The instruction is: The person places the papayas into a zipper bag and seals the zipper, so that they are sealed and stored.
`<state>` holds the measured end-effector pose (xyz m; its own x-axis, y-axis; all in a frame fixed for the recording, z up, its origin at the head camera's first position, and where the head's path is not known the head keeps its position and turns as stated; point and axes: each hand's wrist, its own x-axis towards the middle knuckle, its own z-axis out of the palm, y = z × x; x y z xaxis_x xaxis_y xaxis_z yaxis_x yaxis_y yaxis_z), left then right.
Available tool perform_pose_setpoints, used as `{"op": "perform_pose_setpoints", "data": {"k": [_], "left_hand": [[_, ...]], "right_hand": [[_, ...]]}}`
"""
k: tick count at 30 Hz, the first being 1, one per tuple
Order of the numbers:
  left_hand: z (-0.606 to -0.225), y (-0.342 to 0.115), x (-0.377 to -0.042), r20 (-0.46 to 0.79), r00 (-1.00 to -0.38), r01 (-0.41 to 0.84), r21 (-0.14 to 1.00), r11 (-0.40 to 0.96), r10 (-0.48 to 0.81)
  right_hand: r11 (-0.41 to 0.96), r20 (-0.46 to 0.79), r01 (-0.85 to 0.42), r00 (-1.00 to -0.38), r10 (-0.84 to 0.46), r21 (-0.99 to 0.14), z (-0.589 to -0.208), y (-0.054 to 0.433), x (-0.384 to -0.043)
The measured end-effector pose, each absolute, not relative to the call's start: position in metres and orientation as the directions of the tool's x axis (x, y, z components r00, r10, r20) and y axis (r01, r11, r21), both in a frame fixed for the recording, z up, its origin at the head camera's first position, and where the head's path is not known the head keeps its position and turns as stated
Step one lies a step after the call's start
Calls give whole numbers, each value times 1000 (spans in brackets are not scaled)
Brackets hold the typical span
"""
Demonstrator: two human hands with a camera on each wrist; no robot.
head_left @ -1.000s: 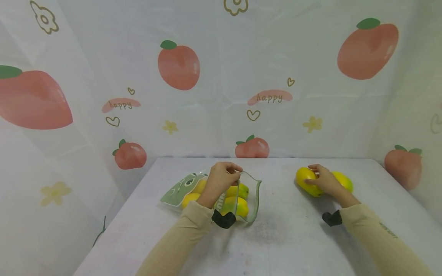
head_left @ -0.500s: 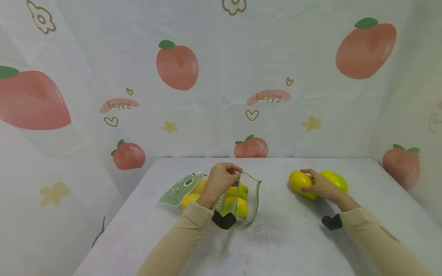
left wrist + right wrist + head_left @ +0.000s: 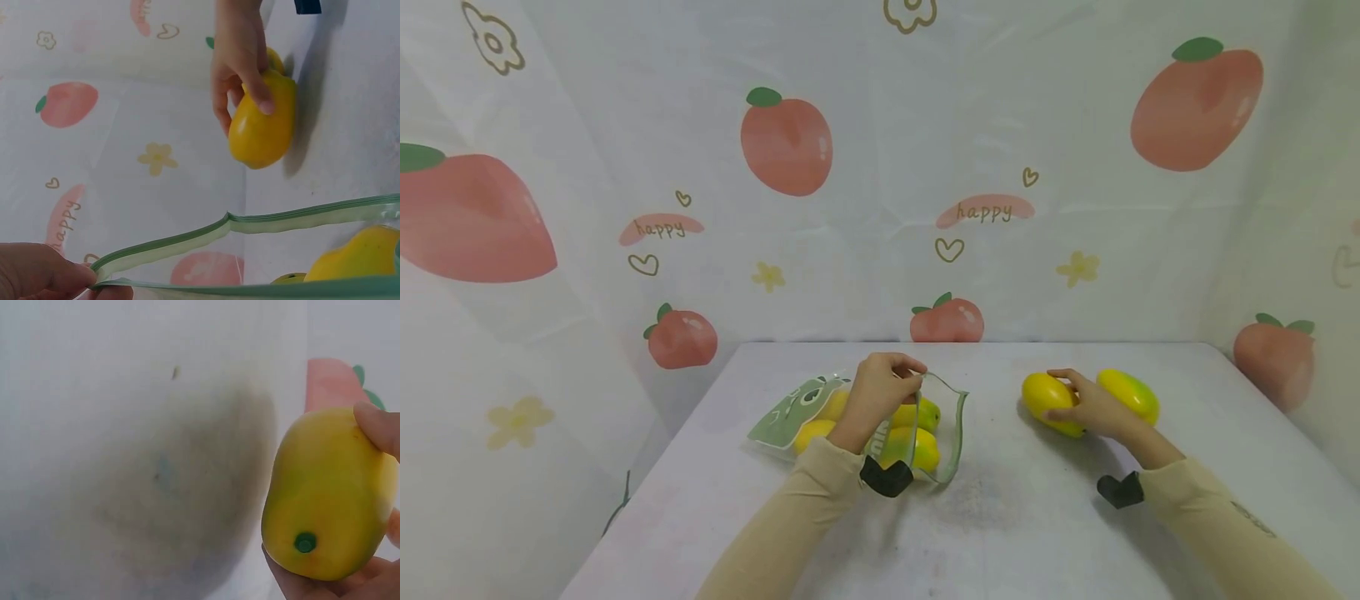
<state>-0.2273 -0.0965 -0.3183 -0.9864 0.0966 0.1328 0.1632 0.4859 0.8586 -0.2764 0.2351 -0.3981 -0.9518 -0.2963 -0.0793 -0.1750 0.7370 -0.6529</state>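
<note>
At the right of the table, my right hand grips a yellow mango with thumb and fingers on opposite sides. Its green stem end faces the camera in the right wrist view, where the mango stands out beside its shadow. My left hand pinches the edge of a clear zip bag with a green print. The left wrist view shows the bag's green-edged mouth spread apart at that hand's fingertips. Several yellow-green mangoes lie inside the bag, partly hidden by the left wrist.
Another mango lies on the white table, just behind my right hand. A white backdrop with fruit prints rises along the table's back edge. A dark cord hangs by the left edge.
My right hand has moved the mango a little to the left, widening the gap to the other mango. The left hand and the bag stay where they were.
</note>
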Motion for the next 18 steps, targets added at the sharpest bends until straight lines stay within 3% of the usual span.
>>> {"op": "perform_pose_setpoints", "data": {"k": [18], "left_hand": [[-317,-97,-226,139,-986,166,859,484,91]], "right_hand": [[653,93,-277,-949,-302,-705,-379,204,-239]]}}
